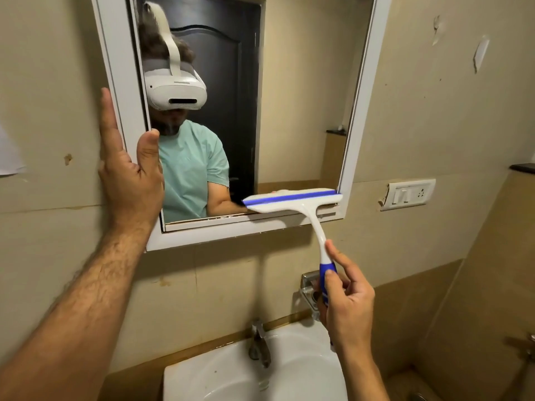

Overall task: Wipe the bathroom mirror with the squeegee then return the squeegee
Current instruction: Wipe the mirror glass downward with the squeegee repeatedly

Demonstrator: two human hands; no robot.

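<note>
The white-framed bathroom mirror (292, 96) hangs on the beige wall. My right hand (347, 302) grips the blue handle of a white and blue squeegee (292, 201). Its blade lies across the mirror's lower right corner, against the glass and the bottom frame. My left hand (128, 172) is flat against the mirror's left frame edge, fingers straight and pointing up, thumb over the glass. It holds nothing.
A white sink (292, 374) with a metal tap (259, 342) sits below the mirror. A chrome wall fitting (309, 287) is behind my right hand. A switch plate (408, 194) is on the right wall, and another tap (524, 347) at the far right edge.
</note>
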